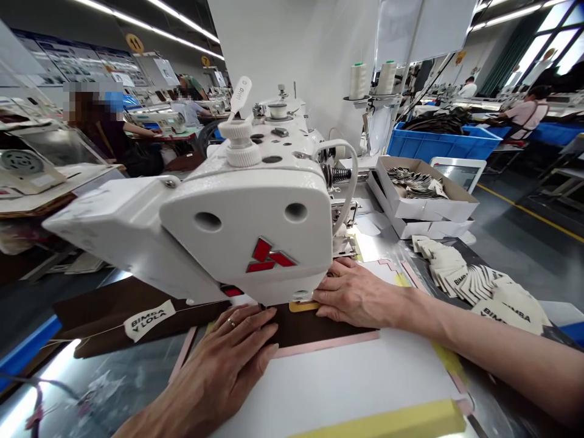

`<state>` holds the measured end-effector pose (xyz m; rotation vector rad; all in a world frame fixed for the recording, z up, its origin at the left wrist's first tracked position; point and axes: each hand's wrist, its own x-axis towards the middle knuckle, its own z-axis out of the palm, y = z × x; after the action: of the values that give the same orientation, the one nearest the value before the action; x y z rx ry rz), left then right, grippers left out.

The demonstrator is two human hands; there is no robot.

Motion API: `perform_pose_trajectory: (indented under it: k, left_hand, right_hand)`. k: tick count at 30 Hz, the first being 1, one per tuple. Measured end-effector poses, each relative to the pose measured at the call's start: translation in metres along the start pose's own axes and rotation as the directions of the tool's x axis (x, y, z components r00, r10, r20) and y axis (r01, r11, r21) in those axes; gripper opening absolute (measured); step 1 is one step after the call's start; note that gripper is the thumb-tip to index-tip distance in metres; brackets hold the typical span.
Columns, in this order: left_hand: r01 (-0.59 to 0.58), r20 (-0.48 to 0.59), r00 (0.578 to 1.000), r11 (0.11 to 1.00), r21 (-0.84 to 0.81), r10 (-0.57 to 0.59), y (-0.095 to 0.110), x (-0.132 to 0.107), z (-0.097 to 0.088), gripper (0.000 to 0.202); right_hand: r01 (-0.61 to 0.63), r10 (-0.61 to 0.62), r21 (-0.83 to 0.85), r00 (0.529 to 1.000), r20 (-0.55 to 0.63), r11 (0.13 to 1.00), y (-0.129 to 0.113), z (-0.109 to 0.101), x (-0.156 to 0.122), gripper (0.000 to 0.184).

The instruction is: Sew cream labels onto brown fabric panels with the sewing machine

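Note:
My left hand [223, 359] lies flat on a dark brown leather or fabric panel [310, 325], just in front of the white industrial sewing machine's head [246, 231]. My right hand [351, 295] presses the panel's far side, its fingertips next to the machine's foot area and a small yellow strip [303, 306]. The needle and presser foot are hidden behind the machine head. A cream "BIMBA Y LOLA" label [149, 320] lies on brown material [114, 316] left of the machine. A white board [337, 389] with pink and yellow edging lies under my hands.
A pile of cream labels [474, 283] lies right of my right arm. Behind it stands a cardboard box [424, 188] of labels, then a blue crate [442, 143]. Thread cones [358, 81] stand above the machine. Co-workers sit at other sewing stations.

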<state>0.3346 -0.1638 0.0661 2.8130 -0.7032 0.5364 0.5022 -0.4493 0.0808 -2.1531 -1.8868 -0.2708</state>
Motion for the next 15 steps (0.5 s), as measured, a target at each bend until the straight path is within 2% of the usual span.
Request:
perform_pose_trajectory:
  k: [7,11,15]
  left_hand:
    - [-0.057,0.011,0.998,0.997,0.059,0.057,0.001,-0.001,-0.003,0.027]
    - [-0.128,0.019,0.992,0.984,0.123,0.126,0.000,0.000,-0.004,0.034]
    - [-0.133,0.019,0.991,0.981,0.140,0.131,-0.001,-0.004,-0.006,0.039]
  right_hand:
    - [-0.026,0.027,0.020,1.000,-0.016,0.999,-0.001,-0.002,-0.007,0.035]
    - [-0.060,0.062,0.034,0.996,-0.069,0.998,-0.006,-0.013,-0.026,0.039]
    - [-0.095,0.096,0.028,0.994,-0.049,0.995,-0.017,-0.022,-0.046,0.039]
